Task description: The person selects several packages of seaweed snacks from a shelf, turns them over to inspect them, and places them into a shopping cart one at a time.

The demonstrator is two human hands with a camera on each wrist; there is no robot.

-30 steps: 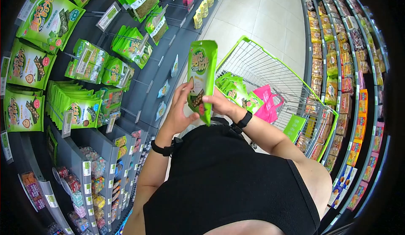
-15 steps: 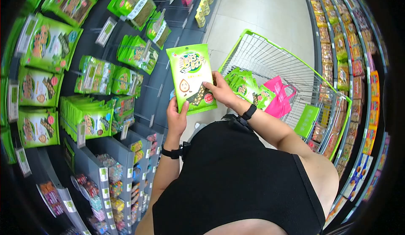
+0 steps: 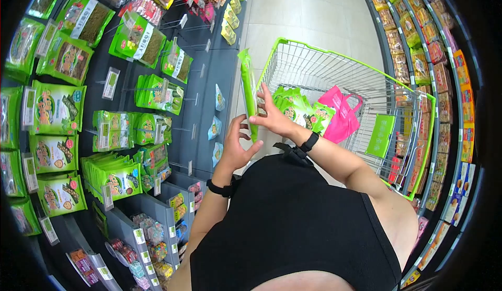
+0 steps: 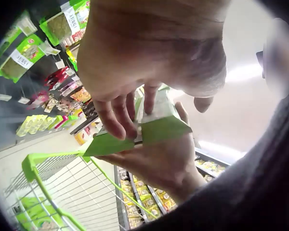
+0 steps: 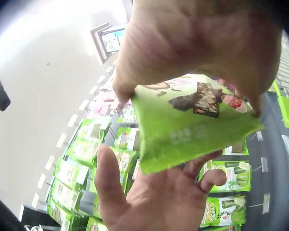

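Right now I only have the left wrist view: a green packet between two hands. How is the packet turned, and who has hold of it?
Observer: In the head view the green packet stands upright, edge-on to the camera, in front of the person's chest.
Operator: Which hand carries it?
Observer: The right hand pinches its lower part between thumb and fingers. The left hand sits open by the bottom edge, fingers spread.
Operator: What is behind the hands?
Observer: A cart with a green rim. It holds more green packets and a pink bag.
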